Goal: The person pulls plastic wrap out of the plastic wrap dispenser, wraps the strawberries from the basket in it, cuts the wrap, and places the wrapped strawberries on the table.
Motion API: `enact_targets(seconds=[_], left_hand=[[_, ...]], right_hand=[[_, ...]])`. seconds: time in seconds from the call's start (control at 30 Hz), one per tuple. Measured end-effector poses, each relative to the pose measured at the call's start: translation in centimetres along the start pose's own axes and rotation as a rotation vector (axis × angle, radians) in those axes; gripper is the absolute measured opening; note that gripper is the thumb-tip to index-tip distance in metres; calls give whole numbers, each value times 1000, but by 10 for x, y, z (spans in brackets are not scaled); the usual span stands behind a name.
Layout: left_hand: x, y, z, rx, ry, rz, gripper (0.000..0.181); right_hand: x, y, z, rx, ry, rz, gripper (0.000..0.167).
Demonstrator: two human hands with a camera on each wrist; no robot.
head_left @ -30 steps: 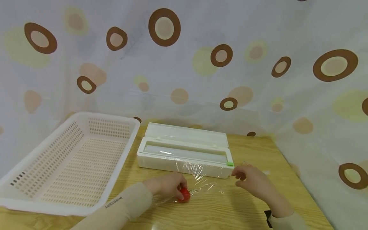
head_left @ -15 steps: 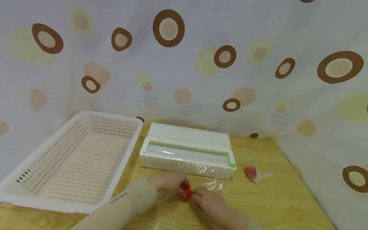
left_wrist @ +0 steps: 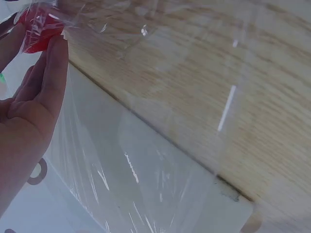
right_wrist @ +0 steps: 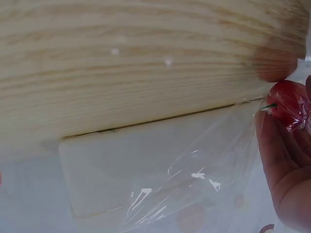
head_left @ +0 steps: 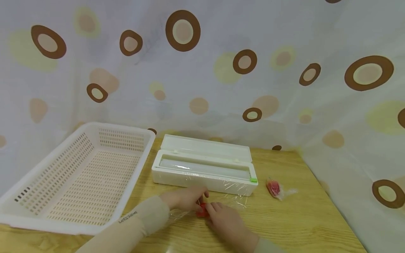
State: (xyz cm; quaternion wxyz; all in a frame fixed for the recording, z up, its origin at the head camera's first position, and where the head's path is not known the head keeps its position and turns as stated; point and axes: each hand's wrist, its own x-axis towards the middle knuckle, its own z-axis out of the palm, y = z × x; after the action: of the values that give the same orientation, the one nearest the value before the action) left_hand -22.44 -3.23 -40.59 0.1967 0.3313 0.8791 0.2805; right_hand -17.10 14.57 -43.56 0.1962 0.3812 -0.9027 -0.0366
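A small round red fruit (head_left: 202, 210) with a thin green stem lies low over the table, under clear plastic film (right_wrist: 194, 165). My left hand (head_left: 186, 198) pinches it from the left; in the left wrist view, thumb and fingers (left_wrist: 57, 63) meet around the wrapped red fruit (left_wrist: 41, 28). From the other side my right hand (head_left: 229, 223) holds it as well, and in the right wrist view the red fruit (right_wrist: 286, 102) sits between thumb and fingers (right_wrist: 273, 141). The film runs back to a white wrap dispenser box (head_left: 202, 182) with a roll inside and its lid up.
To the left stands a large white slotted basket (head_left: 74, 230). Right of the dispenser lies a red item wrapped in film (head_left: 273, 188). A green slider (head_left: 253, 180) sits at the dispenser's right end. A patterned curtain (head_left: 221, 88) hangs behind the wooden table (head_left: 303, 218).
My right hand has come left and down from beside the dispenser to the red fruit, uncovering the wrapped item on the right. My left hand has stayed at the fruit.
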Motion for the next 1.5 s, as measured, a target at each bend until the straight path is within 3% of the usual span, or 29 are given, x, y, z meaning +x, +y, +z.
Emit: enact_targets(seconds=[0.23, 0.43, 0.6, 0.73, 0.87, 0.97, 1.03, 1.1, 1.27, 1.37, 1.5], left_hand=[[-4, -7, 2, -60, 10, 12, 34], [-7, -7, 2, -85, 32, 17, 36], [-8, -6, 2, -25, 53, 45, 39], [-10, -5, 1, -33, 89, 55, 45], [-14, -2, -2, -131, 152, 9, 38], [-19, 2, -7, -127, 216, -30, 29], [-22, 7, -9, -52, 256, -49, 26], [-27, 12, -10, 87, 285, -53, 25], [-33, 22, -6, 464, 275, -63, 24], [-33, 24, -3, 689, 267, -118, 20], [-34, 24, 3, 950, 296, -193, 16]], right_hand=[[6, -4, 9, -46, 118, 0, 36], [10, -4, 13, -71, 126, 14, 35], [12, -5, 15, -88, 134, 39, 33], [13, -4, 14, -31, 101, 78, 32], [15, -2, 12, 59, 24, 136, 30], [16, 0, 10, 117, -38, 179, 32], [17, 1, 8, 140, -58, 191, 32], [19, 1, 7, 167, -77, 196, 31], [24, 4, 3, 242, -140, 237, 28], [27, 6, 1, 275, -189, 267, 29], [29, 7, 1, 270, -213, 247, 29]])
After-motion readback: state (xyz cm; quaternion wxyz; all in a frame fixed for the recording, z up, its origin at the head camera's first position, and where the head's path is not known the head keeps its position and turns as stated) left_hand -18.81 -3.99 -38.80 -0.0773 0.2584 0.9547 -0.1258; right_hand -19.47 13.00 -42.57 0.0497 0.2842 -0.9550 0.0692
